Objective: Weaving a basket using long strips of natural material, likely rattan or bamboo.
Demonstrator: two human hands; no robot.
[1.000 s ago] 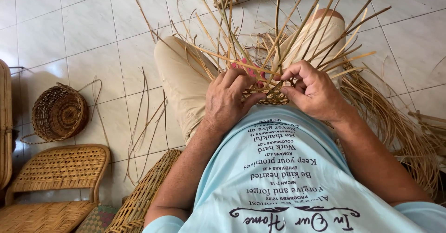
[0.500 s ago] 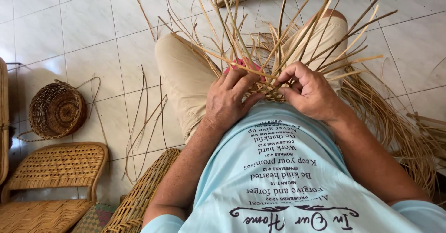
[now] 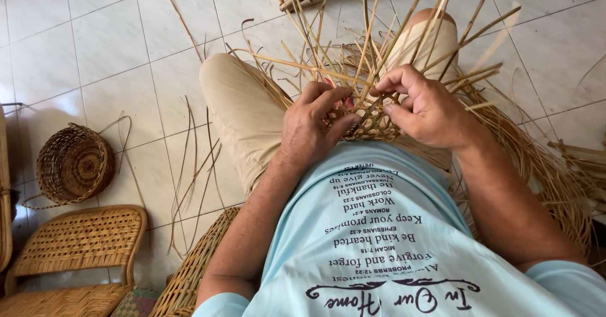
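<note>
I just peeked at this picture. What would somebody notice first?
First, the two hands in the middle: the left hand and right hand pinch a small woven rattan base on the lap, with long rattan strips fanning up and outward. At the left, a finished round basket lies on its side on the tiled floor.

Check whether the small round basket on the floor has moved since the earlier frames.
No. The small round basket keeps its place beside the woven chair seat; only the head camera shifted slightly.

left hand (image 3: 314,131) shifted along weave (image 3: 369,122)
</note>
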